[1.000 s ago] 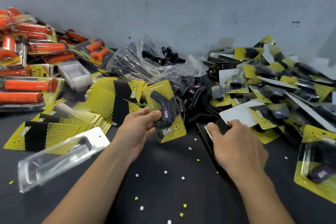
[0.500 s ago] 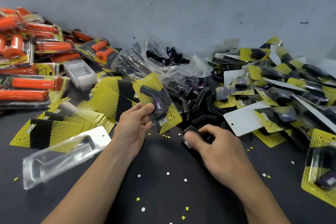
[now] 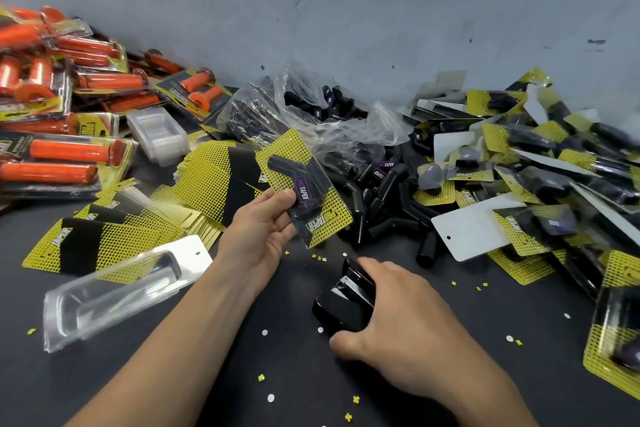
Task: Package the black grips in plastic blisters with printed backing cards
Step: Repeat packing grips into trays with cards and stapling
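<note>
1. The right hand (image 3: 412,333) has left the edge of the heap of finished yellow-card packs (image 3: 519,184) and come leftward, nearer the person, to the middle of the dark counter (image 3: 298,367)
2. The glossy black stapler (image 3: 341,302) came with it and now shows beneath the curled fingers
3. The left hand (image 3: 258,236) has tilted its sealed yellow-card blister pack (image 3: 304,187) a little further, top leaning left

Backing cards (image 3: 207,184) lie left of the loose grips (image 3: 384,208), finished packs (image 3: 554,177) right, bag (image 3: 311,114) behind.
</note>
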`<action>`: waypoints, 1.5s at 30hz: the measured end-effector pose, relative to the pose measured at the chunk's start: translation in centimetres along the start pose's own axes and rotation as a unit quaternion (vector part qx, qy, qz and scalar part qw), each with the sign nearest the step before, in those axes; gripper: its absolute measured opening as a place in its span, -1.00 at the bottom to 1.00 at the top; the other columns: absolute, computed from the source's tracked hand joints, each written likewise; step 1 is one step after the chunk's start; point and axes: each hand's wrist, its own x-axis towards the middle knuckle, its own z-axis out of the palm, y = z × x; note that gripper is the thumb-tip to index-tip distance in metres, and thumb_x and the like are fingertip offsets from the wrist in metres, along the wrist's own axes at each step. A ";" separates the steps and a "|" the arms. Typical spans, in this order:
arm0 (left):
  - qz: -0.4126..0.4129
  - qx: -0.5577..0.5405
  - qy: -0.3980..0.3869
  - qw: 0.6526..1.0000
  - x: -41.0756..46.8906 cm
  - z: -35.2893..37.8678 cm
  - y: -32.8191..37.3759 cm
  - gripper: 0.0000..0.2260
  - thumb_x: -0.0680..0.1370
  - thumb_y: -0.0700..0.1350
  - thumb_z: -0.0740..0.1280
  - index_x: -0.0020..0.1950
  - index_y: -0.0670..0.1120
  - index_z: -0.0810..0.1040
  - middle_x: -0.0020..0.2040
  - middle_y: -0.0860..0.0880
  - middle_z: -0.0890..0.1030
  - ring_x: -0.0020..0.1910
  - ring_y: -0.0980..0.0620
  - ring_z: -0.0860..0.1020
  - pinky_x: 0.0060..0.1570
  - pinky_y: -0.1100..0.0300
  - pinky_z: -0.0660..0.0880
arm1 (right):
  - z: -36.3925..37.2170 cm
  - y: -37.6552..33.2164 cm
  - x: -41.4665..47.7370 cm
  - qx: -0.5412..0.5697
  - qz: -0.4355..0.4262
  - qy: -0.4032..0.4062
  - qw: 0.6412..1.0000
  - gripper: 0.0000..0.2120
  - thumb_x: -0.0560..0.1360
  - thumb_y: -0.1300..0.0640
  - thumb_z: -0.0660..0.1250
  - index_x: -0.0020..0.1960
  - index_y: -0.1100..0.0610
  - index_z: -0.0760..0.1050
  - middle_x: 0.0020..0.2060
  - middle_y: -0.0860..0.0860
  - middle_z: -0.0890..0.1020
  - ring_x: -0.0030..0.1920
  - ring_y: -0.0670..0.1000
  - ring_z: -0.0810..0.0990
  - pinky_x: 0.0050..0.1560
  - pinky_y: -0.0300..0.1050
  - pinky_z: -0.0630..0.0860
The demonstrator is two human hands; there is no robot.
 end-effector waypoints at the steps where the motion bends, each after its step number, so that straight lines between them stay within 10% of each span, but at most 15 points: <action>1: -0.001 -0.009 -0.007 1.000 -0.1 0.0 0.0 -0.67 0.61 -0.33 0.30 0.38 -0.25 0.46 0.11 -0.20 0.71 -0.03 -0.05 0.72 -0.01 0.03 0.70 | -0.1 0.1 0.1 0.023 0.004 0.016 1.000 -0.34 0.16 -0.36 0.46 0.21 -0.18 0.47 0.02 -0.25 0.58 0.09 -0.14 0.57 0.12 -0.13 0.54; 7: -0.009 -0.032 -0.082 0.996 -0.5 -0.1 0.3 -0.80 0.57 -0.30 0.28 0.13 -0.18 0.62 0.02 -0.12 0.74 -0.02 -0.03 0.73 0.05 0.05 0.68 | -1.2 1.1 0.5 0.278 -0.009 0.040 0.960 -0.51 0.14 -0.15 0.57 0.06 -0.31 0.57 -0.12 -0.28 0.71 -0.10 -0.22 0.67 -0.10 -0.28 0.60; 23: 0.027 0.015 -0.151 0.988 -1.3 0.1 0.6 -0.77 0.48 -0.23 0.42 0.13 -0.13 0.64 0.00 -0.08 0.74 -0.13 0.04 0.72 -0.14 0.18 0.64 | -0.1 0.9 1.1 0.318 -0.081 0.051 0.943 -0.37 0.12 -0.04 0.64 0.15 -0.30 0.56 -0.01 -0.23 0.72 0.00 -0.18 0.69 -0.03 -0.35 0.58; 45: 0.016 0.036 -0.180 0.983 -1.8 0.7 -0.1 -0.77 0.42 -0.27 0.41 0.05 -0.13 0.72 -0.02 -0.15 0.74 -0.16 -0.03 0.72 -0.17 0.15 0.65 | 1.2 0.8 1.7 0.411 -0.042 0.092 0.906 -0.54 0.24 -0.07 0.58 0.12 -0.06 0.66 -0.04 -0.09 0.76 0.01 -0.05 0.72 0.12 0.11 0.66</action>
